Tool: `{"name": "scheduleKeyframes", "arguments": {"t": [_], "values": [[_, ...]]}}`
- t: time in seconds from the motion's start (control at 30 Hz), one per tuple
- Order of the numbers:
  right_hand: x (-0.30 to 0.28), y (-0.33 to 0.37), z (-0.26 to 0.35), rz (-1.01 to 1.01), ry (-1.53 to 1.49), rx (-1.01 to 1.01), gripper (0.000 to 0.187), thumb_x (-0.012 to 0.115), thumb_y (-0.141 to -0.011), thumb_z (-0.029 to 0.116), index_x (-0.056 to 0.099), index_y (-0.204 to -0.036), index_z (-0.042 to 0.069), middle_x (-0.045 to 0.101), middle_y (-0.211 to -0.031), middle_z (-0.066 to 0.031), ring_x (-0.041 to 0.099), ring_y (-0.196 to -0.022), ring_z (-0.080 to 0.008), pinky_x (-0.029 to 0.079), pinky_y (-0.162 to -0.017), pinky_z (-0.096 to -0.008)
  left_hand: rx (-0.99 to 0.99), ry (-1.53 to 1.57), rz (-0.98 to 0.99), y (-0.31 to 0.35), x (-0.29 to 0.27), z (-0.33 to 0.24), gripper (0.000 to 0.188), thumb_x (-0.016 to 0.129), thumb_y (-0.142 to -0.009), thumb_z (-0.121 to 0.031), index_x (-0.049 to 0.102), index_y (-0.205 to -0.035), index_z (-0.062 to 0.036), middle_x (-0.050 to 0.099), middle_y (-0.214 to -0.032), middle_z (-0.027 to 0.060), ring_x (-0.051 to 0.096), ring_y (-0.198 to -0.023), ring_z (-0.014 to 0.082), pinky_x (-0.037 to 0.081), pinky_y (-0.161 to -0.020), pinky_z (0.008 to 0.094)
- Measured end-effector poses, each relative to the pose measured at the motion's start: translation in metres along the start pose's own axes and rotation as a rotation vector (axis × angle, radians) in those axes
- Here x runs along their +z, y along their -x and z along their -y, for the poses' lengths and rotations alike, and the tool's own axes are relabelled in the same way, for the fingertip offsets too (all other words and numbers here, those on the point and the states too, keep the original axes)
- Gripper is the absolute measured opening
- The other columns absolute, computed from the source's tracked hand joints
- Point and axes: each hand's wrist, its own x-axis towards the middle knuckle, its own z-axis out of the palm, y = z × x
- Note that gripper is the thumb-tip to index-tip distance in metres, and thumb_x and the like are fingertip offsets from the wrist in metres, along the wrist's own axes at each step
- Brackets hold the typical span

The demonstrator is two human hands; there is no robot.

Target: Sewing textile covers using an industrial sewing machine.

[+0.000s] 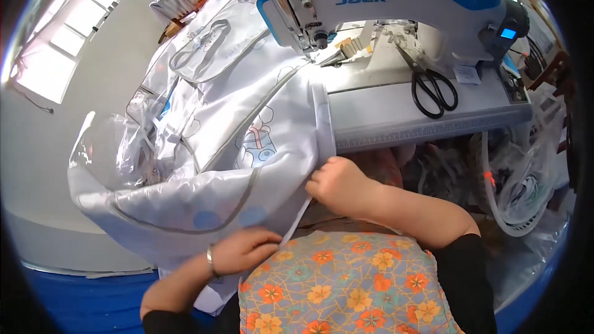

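A large white fabric piece [291, 142] with cartoon prints, grey piping and clear plastic parts spills from the sewing machine [390, 12] down toward my lap. Its right edge runs under the machine's needle area. Closed in a pinch, my right hand [340, 187] grips the fabric's edge just in front of the machine bed. Lower and to the left, my left hand [247, 250], with a bracelet at its wrist, is closed on the same edge. A narrow white strip of that edge stretches between the two hands. My left fingertips are partly hidden.
Black-handled scissors [434, 91] lie on the machine bed [371, 108], near a small white label [466, 75]. Clear plastic and a coil of white strip [526, 201] hang at the right. A window [77, 40] is at the left, above blue material [93, 300].
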Motion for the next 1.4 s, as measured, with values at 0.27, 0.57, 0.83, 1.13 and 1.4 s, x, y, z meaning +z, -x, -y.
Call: {"name": "scheduleKeyframes", "arguments": {"t": [0.27, 0.57, 0.83, 1.13, 1.4], "values": [[-0.050, 0.006, 0.003, -0.390, -0.481, 0.209, 0.021, 0.072, -0.074, 0.001, 0.071, -0.093, 0.009, 0.075, -0.094, -0.0056, 0.071, -0.091, -0.0258, 0.051, -0.094, -0.0440, -0.429, -1.044, -0.522, -0.165, -0.138, -0.034, 0.045, 0.068, -0.087, -0.031, 0.067, -0.121, -0.0006, 0.069, -0.119, 0.0210, 0.067, -0.110, 0.0353, 0.053, -0.097, 0.0426], [-0.010, 0.027, 0.001, -0.273, -0.466, 0.208, 0.019, 0.074, -0.077, 0.003, 0.072, -0.096, 0.007, 0.075, -0.103, -0.0050, 0.072, -0.097, -0.0266, 0.056, -0.096, -0.0444, -0.355, -1.288, -0.569, -0.202, -0.220, 0.029, 0.021, 0.056, -0.090, -0.017, 0.073, -0.101, -0.0113, 0.073, -0.105, 0.0179, 0.069, -0.101, 0.0377, 0.055, -0.087, 0.0469], [-0.005, 0.029, -0.016, -0.263, -0.398, 0.190, 0.029, 0.071, -0.070, -0.001, 0.071, -0.097, 0.007, 0.075, -0.104, -0.0060, 0.071, -0.101, -0.0265, 0.056, -0.095, -0.0433, -0.147, -0.873, -0.899, -0.219, -0.221, 0.053, 0.020, 0.054, -0.093, -0.021, 0.068, -0.103, -0.0118, 0.070, -0.097, 0.0194, 0.066, -0.094, 0.0409, 0.051, -0.082, 0.0516], [-0.013, 0.021, -0.023, -0.268, -0.293, 0.180, 0.026, 0.071, -0.070, 0.001, 0.071, -0.096, 0.005, 0.073, -0.106, -0.0085, 0.070, -0.101, -0.0284, 0.056, -0.095, -0.0422, 0.097, -0.973, -1.079, -0.229, -0.233, 0.051, 0.020, 0.055, -0.091, -0.019, 0.067, -0.106, -0.0127, 0.070, -0.105, 0.0142, 0.065, -0.098, 0.0382, 0.052, -0.084, 0.0492], [-0.023, 0.016, -0.016, -0.309, -0.256, 0.139, 0.024, 0.070, -0.074, 0.007, 0.072, -0.098, 0.008, 0.072, -0.107, -0.0055, 0.069, -0.102, -0.0236, 0.053, -0.098, -0.0431, 0.501, -0.795, -0.807, -0.197, -0.167, -0.019, 0.029, 0.057, -0.091, -0.029, 0.071, -0.105, -0.0073, 0.072, -0.102, 0.0138, 0.067, -0.099, 0.0365, 0.053, -0.087, 0.0446]]}}
